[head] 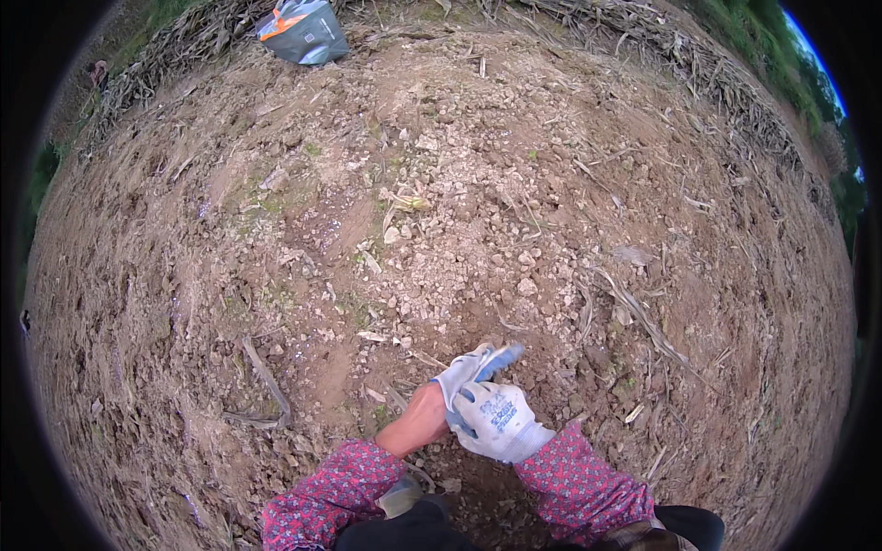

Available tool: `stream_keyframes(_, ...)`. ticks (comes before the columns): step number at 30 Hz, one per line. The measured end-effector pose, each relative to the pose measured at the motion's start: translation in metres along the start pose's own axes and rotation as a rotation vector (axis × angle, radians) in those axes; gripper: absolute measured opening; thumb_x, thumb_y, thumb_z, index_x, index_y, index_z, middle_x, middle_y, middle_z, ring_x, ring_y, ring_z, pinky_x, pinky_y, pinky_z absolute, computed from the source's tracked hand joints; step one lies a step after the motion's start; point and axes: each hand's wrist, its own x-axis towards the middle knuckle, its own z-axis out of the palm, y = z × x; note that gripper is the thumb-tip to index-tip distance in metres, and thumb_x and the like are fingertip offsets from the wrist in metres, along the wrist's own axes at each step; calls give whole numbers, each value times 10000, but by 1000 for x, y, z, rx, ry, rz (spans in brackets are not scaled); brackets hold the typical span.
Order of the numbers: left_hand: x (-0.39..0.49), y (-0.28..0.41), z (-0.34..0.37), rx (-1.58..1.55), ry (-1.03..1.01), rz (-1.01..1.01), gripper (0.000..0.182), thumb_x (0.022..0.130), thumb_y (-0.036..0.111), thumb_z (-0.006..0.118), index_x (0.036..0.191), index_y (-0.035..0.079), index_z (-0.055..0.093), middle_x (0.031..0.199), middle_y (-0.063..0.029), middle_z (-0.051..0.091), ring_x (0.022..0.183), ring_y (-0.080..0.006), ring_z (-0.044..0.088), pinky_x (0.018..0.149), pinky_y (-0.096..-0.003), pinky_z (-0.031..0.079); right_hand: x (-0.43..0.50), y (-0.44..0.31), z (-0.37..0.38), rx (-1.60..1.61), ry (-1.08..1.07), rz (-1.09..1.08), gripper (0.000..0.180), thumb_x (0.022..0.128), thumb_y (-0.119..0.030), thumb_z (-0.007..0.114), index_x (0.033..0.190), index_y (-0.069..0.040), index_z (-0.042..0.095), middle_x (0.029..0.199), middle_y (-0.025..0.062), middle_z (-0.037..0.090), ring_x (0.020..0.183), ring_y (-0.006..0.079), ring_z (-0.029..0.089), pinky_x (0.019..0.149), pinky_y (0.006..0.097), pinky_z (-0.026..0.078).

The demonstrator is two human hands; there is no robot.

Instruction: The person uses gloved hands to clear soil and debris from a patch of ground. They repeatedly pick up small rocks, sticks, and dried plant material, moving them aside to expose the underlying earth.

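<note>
My right hand (497, 417) wears a white work glove with blue printing and a blue-coated palm. Its fingers are closed on the cuff of the left glove (455, 381), near the wrist. That glove, white with blue-coated fingers, is on my left hand (475, 368), which points up and to the right over the soil. Bare skin shows between its cuff and the flowered sleeve. The left fingertips look blurred, and how far they are spread is unclear. Both forearms are in pink floral sleeves (582, 482). Under the hands lies loose brown soil (510, 330).
Dry corn stalks (641, 313) and leaf scraps (265, 379) lie scattered on cloddy ground. A grey bag (306, 38) with an orange edge stands at the far side, before a row of heaped dry stalks (716, 65). Part of a shoe (401, 496) shows below. A person (100, 74) is at far left.
</note>
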Motion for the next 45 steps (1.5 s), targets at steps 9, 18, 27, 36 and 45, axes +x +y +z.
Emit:
stream_keyframes(9,12,-14,-21,-459,-93,-499,454,944,271,525,1384,168,480,1063,-62,694,839,-185,663,777,-311,516,7,-21,17,297,-46,122,262,812,-304,629,942,-83,577,896,133,598,798,328,623,695,443,500)
stream_keyframes(18,15,12,-31,-966,97,-477,410,980,249,484,1332,41,515,1234,-114,611,1037,-140,592,932,-314,462,13,-30,25,335,-112,107,267,816,-323,624,930,-86,580,872,121,592,780,326,623,700,441,503)
stream_keyframes(27,10,-53,-5,-623,164,-147,437,1020,328,384,1399,120,445,1378,-138,498,1266,-185,472,1042,-315,375,12,-43,34,355,-185,9,282,810,-339,625,938,-88,600,921,129,596,791,326,625,697,437,504)
stream_keyframes(36,16,-22,-13,-1146,409,-279,724,949,430,532,1499,89,208,1484,-101,358,1351,-243,360,1106,-377,280,26,-58,39,434,-124,-63,236,735,-225,682,868,-62,575,797,126,572,750,343,604,640,433,487)
stream_keyframes(45,-42,-115,-109,-224,1056,-119,626,922,145,538,1466,19,254,1398,-179,447,1288,-251,448,1083,-362,367,76,19,62,480,4,158,401,773,-204,610,1147,-62,601,1117,181,593,1043,319,598,921,427,501)
